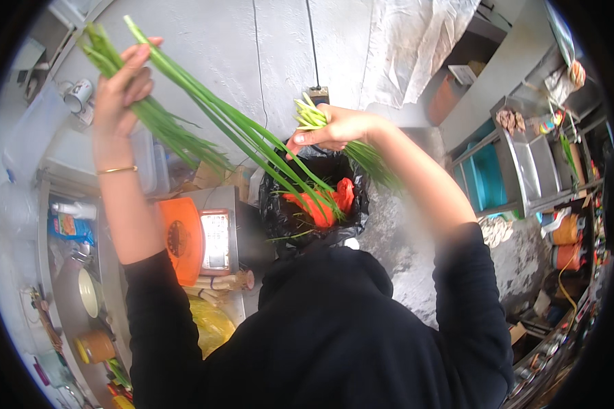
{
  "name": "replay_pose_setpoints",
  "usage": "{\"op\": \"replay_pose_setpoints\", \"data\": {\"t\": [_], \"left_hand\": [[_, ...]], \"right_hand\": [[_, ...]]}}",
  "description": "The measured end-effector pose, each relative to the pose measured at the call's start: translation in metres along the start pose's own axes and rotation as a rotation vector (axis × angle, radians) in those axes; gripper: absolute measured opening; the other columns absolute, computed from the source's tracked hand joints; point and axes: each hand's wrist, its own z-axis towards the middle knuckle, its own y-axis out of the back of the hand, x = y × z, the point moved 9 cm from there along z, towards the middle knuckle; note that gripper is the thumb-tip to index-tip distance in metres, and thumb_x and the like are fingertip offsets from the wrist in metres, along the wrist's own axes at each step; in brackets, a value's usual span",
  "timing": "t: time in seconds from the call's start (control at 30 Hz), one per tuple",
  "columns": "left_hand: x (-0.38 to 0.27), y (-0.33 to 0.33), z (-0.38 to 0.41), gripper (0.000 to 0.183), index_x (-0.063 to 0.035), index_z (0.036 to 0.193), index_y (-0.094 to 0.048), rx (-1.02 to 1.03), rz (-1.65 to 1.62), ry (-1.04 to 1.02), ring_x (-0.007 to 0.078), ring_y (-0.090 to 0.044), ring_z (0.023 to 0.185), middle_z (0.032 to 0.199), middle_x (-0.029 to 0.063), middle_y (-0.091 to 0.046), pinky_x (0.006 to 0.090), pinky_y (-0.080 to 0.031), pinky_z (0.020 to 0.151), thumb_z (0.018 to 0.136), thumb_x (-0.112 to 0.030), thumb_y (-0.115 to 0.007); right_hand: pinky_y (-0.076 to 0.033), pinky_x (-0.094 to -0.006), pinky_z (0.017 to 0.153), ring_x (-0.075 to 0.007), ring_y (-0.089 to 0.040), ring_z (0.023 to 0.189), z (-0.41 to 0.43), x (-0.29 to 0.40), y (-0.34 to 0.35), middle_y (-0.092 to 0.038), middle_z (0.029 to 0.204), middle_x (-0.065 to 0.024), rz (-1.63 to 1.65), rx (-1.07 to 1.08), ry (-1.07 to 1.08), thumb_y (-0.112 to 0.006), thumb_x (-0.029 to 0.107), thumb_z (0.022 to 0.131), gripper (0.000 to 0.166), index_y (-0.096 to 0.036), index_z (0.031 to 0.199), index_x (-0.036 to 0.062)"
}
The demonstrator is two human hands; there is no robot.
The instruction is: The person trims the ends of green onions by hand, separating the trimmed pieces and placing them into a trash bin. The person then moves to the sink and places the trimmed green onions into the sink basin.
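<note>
My left hand (pixel 125 87), a gold bangle on its wrist, grips a bunch of long green stalks, probably Chinese chives (pixel 169 125). A few longer strands (pixel 210 110) run from beside its fingers down over a bin lined with a black plastic bag (pixel 273 204). My right hand (pixel 332 128) holds a second bunch, its pale cut ends (pixel 309 115) pointing up and left and its leaves trailing right, past the bin's far edge. Inside the bin lie a red plastic bag (pixel 325 204) and loose green scraps.
Left of the bin, a metal table (pixel 238 202) bears an orange plastic basin (pixel 179 240), a weighing scale (pixel 216 240), bundled pale stalks (pixel 225 281) and a yellow plastic bag (pixel 210 324). A steel sink (pixel 534 158) stands at right. A white wall (pixel 210 41) rises ahead.
</note>
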Motion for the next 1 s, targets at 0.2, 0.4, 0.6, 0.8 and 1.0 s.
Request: {"op": "replay_pose_setpoints", "data": {"t": [0.2, 0.4, 0.6, 0.8, 1.0], "left_hand": [[-0.035, 0.048, 0.008, 0.033, 0.0082, 0.119, -0.05, -0.043, -0.078, 0.006, -0.0012, -0.027, 0.041, 0.082, 0.0006, -0.054, 0.0157, -0.024, 0.042, 0.092, -0.011, -0.053], [-0.05, 0.082, 0.013, 0.031, 0.0083, 0.118, -0.049, -0.043, -0.142, -0.023, 0.0006, -0.029, 0.041, 0.111, 0.0132, -0.053, 0.0167, -0.027, 0.042, 0.094, -0.01, -0.05], [-0.058, 0.076, 0.01, 0.029, 0.01, 0.119, -0.047, 0.027, -0.24, -0.028, 0.0024, -0.032, 0.044, 0.108, 0.0119, -0.052, 0.0179, -0.029, 0.043, 0.094, -0.006, -0.047], [-0.064, 0.078, 0.004, 0.03, 0.0111, 0.119, -0.045, 0.017, -0.294, -0.048, 0.0041, -0.031, 0.041, 0.111, 0.0165, -0.052, 0.0191, -0.029, 0.044, 0.095, -0.007, -0.046], [-0.06, 0.061, 0.0, 0.027, 0.0098, 0.115, -0.049, -0.062, -0.229, -0.041, 0.0038, -0.031, 0.043, 0.103, 0.012, -0.052, 0.0186, -0.03, 0.044, 0.095, -0.007, -0.047]], "right_hand": [[-0.028, -0.0174, 0.035, -0.0024, -0.034, 0.039, -0.003, -0.005, -0.006, -0.067, 0.093, -0.0184, 0.263, 0.038, 0.111, -0.059, 0.011, 0.088, 0.013, -0.059, 0.092, -0.0011], [-0.028, -0.0166, 0.035, -0.0013, -0.033, 0.038, -0.016, -0.005, -0.018, -0.067, 0.092, -0.0187, 0.346, 0.136, 0.095, -0.061, 0.011, 0.086, 0.021, -0.059, 0.097, -0.0064], [-0.028, -0.0166, 0.035, -0.001, -0.036, 0.04, -0.018, 0.0, -0.035, -0.067, 0.08, -0.0118, 0.296, 0.176, 0.178, -0.071, 0.007, 0.077, 0.029, -0.059, 0.1, -0.0065], [-0.031, -0.0192, 0.038, -0.0038, -0.045, 0.045, -0.017, 0.002, -0.031, -0.063, 0.07, -0.0037, 0.207, 0.108, 0.2, -0.074, 0.004, 0.069, 0.024, -0.059, 0.087, -0.0002], [-0.035, -0.0205, 0.042, -0.0045, -0.047, 0.051, -0.018, 0.001, -0.021, -0.058, 0.067, 0.0011, 0.101, -0.029, 0.21, -0.071, 0.002, 0.067, 0.021, -0.06, 0.085, 0.003]]}}
